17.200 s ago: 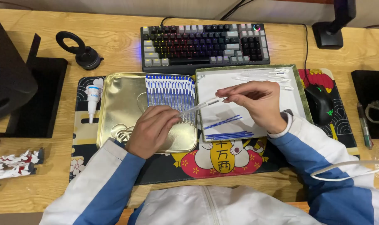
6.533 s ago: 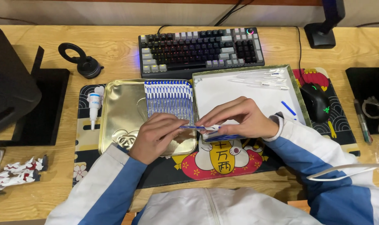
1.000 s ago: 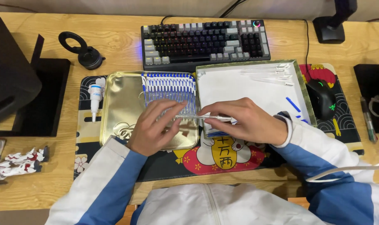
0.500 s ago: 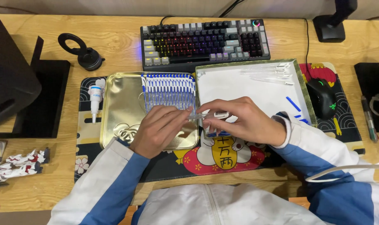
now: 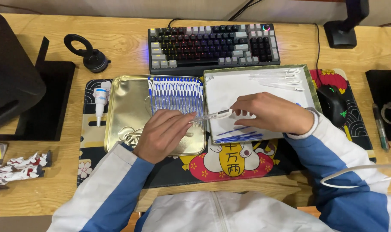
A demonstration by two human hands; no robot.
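Clear pen barrel (image 5: 212, 115), white tip, pinched between both hands

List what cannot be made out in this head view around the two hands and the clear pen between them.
1. Head view: the tip of the clear plastic pen barrel is hidden under the left hand.
2. The right hand covers its own grip on the pen's white end.
3. Loose blue refills on the white-lined tray are partly under the right hand; too thin to count.
4. The row of blue-and-white pens in the gold metal tray overlaps; count unclear.
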